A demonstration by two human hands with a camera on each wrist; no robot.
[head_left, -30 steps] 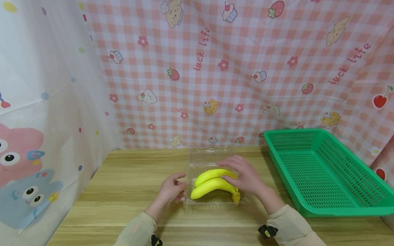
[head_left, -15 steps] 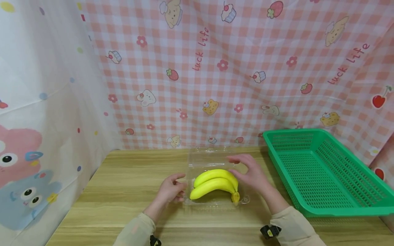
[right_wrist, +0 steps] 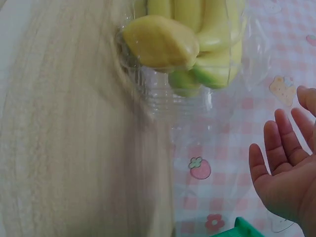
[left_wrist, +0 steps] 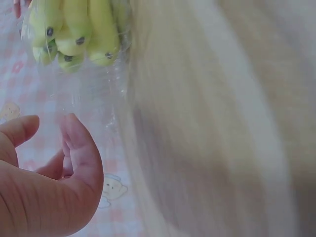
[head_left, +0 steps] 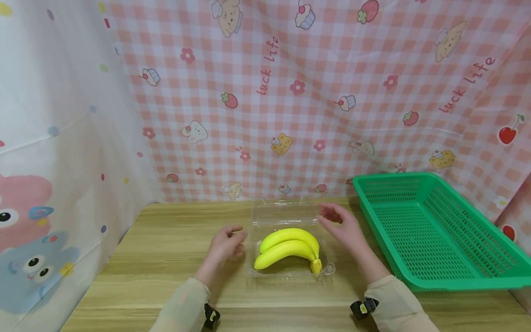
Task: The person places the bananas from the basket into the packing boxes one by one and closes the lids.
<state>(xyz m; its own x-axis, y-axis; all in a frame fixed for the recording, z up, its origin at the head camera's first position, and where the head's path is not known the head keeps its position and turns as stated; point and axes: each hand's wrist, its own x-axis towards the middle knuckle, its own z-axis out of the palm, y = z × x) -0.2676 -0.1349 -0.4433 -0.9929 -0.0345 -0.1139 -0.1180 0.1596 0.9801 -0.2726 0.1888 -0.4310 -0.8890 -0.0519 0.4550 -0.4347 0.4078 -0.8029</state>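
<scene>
A bunch of yellow bananas (head_left: 290,249) lies in a clear plastic clamshell container (head_left: 274,213), whose lid is folded back toward the cloth. The bananas' stem end (right_wrist: 160,43) is at the right. Just left of the container, my left hand (head_left: 225,244) hovers with bent, relaxed fingers and holds nothing. On the other side, my right hand (head_left: 345,230) is beside the lid's right edge with fingers apart, also holding nothing. The right wrist view shows the right palm (right_wrist: 286,182) facing the container, with a gap between.
A green slotted basket (head_left: 487,219) stands on the wooden table (head_left: 166,263) at the right, close to my right forearm. Behind the table hangs a pink checked cloth (head_left: 249,115). A white printed cloth (head_left: 74,152) borders the left side.
My right hand has left the bananas and moved right and back past the container's edge. My left hand has drawn slightly left, away from the container. The bananas stay in place.
</scene>
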